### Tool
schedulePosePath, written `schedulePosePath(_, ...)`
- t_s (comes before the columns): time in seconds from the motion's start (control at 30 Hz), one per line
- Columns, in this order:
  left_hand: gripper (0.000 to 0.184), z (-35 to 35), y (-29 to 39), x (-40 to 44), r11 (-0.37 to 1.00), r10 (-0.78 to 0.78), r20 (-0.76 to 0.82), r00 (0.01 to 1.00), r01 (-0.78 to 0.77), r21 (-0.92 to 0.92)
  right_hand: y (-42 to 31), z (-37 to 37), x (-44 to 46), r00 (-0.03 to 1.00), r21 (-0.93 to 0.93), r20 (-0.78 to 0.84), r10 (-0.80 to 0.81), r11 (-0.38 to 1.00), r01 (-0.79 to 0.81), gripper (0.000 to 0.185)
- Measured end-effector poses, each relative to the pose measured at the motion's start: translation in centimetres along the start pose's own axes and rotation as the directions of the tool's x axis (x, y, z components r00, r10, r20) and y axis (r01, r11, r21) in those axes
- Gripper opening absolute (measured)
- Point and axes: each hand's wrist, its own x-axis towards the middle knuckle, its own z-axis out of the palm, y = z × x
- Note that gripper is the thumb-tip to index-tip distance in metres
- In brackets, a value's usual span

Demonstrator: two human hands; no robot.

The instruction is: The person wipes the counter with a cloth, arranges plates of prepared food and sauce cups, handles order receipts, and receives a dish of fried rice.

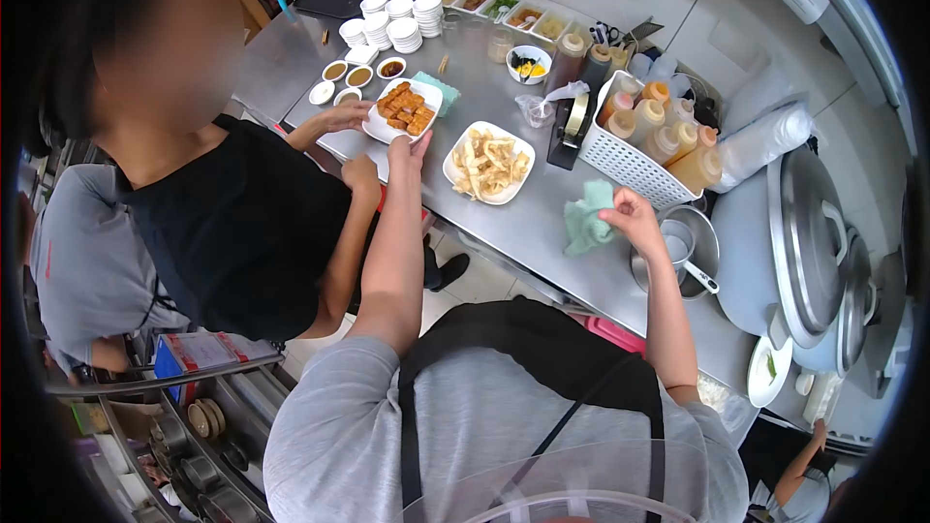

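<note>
My left hand grips the near edge of a white square plate that carries browned, glazed cubes. A co-worker's hand touches the same plate from the left. Between my two hands, a second white plate with pale fried strips rests on the steel counter. My right hand pinches a light green cloth, which hangs over the counter's front part. Just right of this hand stand a steel bowl and a small pan with a handle.
The co-worker in black stands close on my left. Stacked white dishes and sauce dishes sit at the back left. A tape dispenser and a white basket of sauce bottles flank the right. Large lidded pots stand further right.
</note>
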Motion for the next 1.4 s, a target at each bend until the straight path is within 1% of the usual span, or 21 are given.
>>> schedulePosePath(0.03, 0.045, 0.2, 0.3, -0.5, 1.0, -0.006, 0.046, 0.999, 0.006, -0.009, -0.4, 0.0, 0.2, 1.0, 0.058, 0.008, 0.005, 0.998, -0.006, 0.03)
schedulePosePath(0.07, 0.046, 0.5, 0.8, -0.9, 0.999, -0.038, 0.046, 0.998, 0.037, 0.015, -1.0, -0.1, 0.1, 1.0, -0.218, -0.029, 0.009, 0.976, -0.015, 0.031)
schedulePosePath(0.1, 0.046, 1.0, 1.4, -1.8, 0.999, -0.041, 0.049, 0.998, 0.04, 0.013, -0.7, 0.0, 0.5, 0.999, -0.222, -0.032, 0.009, 0.975, -0.016, 0.031)
schedulePosePath(0.2, 0.048, 1.3, 2.6, -4.2, 0.994, -0.104, 0.234, 0.967, 0.096, 0.045, 0.1, 0.4, 2.1, 0.987, 0.012, -0.047, -0.153, 0.988, 0.153, 0.029)
schedulePosePath(0.27, 0.049, 2.4, 3.0, -7.3, 0.992, -0.128, 0.271, 0.954, 0.122, 0.038, -0.6, 0.6, 3.3, 0.997, 0.192, -0.02, 0.078, 0.979, -0.072, 0.022)
schedulePosePath(0.37, 0.051, 3.2, 1.8, -10.0, 0.975, -0.222, 0.296, 0.929, 0.219, 0.044, -3.7, 0.7, 5.3, 0.981, 0.374, 0.009, 0.195, 0.909, -0.184, 0.017)
schedulePosePath(0.43, 0.052, 4.1, 0.9, -12.5, 0.981, -0.191, 0.367, 0.91, 0.167, 0.097, -3.1, 0.8, 7.3, 0.979, 0.32, -0.011, 0.204, 0.928, -0.19, 0.018)
schedulePosePath(0.5, 0.052, 4.2, -0.2, -13.5, 0.967, -0.255, 0.418, 0.872, 0.231, 0.109, -3.3, 1.0, 9.3, 0.994, 0.37, -0.092, 0.05, 0.929, -0.012, 0.018)
schedulePosePath(0.57, 0.053, 5.4, -0.6, -15.9, 0.971, -0.224, 0.464, 0.857, 0.158, 0.177, -3.9, 1.1, 10.8, 0.976, 0.189, -0.123, -0.181, 0.961, 0.202, 0.019)
schedulePosePath(0.6, 0.055, 6.1, -1.0, -16.6, 0.958, -0.276, 0.426, 0.861, 0.209, 0.198, -5.4, 0.9, 11.0, 0.965, -0.09, -0.144, -0.22, 0.974, 0.208, 0.019)
schedulePosePath(0.63, 0.055, 6.6, -1.3, -16.9, 0.957, -0.281, 0.437, 0.854, 0.214, 0.197, -6.1, 0.7, 11.6, 0.963, -0.1, -0.154, -0.22, 0.973, 0.206, 0.019)
schedulePosePath(0.73, 0.054, 7.0, -2.4, -17.4, 0.949, -0.311, 0.496, 0.811, 0.233, 0.213, -8.2, 0.8, 11.8, 0.81, -0.586, 0.122, -0.573, 0.617, 0.525, 0.021)
schedulePosePath(0.77, 0.054, 7.3, -2.7, -17.4, 0.947, -0.317, 0.499, 0.806, 0.24, 0.214, -8.7, 0.7, 11.7, 0.814, -0.592, 0.121, -0.568, 0.617, 0.519, 0.021)
schedulePosePath(0.83, 0.048, 8.0, -3.3, -17.5, 0.963, -0.265, 0.495, 0.827, 0.197, 0.186, -9.2, 0.8, 11.6, 0.823, -0.768, 0.24, -0.516, 0.418, 0.486, 0.026)
schedulePosePath(1.03, 0.049, 10.0, -5.0, -16.2, 0.95, -0.312, 0.476, 0.822, 0.269, 0.157, -9.1, -0.9, 11.4, 0.926, -0.821, 0.303, -0.224, 0.433, 0.373, 0.015)
schedulePosePath(1.1, 0.045, 10.5, -5.0, -16.0, 0.928, -0.373, 0.491, 0.788, 0.317, 0.197, -8.5, -3.8, 10.6, 0.949, -0.366, 0.315, -0.006, 0.922, 0.127, 0.011)
schedulePosePath(1.13, 0.042, 10.8, -4.9, -16.1, 0.932, -0.363, 0.49, 0.793, 0.298, 0.207, -7.7, -4.5, 9.9, 0.988, -0.273, 0.155, -0.028, 0.96, 0.07, 0.013)
schedulePosePath(1.17, 0.042, 10.9, -4.8, -16.0, 0.931, -0.364, 0.489, 0.793, 0.299, 0.207, -6.6, -4.2, 9.6, 0.988, -0.273, 0.155, -0.026, 0.959, 0.069, 0.013)
schedulePosePath(1.23, 0.038, 11.0, -4.9, -15.6, 0.899, -0.438, 0.478, 0.761, 0.356, 0.256, -3.4, -3.5, 9.0, 0.967, 0.357, -0.233, 0.101, 0.934, -0.012, 0.014)
schedulePosePath(1.27, 0.04, 11.1, -4.9, -15.4, 0.871, -0.485, 0.437, 0.758, 0.371, 0.323, -1.5, -2.4, 9.3, 0.958, 0.568, -0.28, 0.065, 0.815, 0.111, 0.013)
schedulePosePath(1.4, 0.04, 12.3, -5.8, -15.8, 0.78, -0.621, 0.36, 0.697, 0.502, 0.374, -0.3, 1.0, 9.8, 0.859, 0.641, -0.509, 0.056, 0.691, 0.335, 0.023)
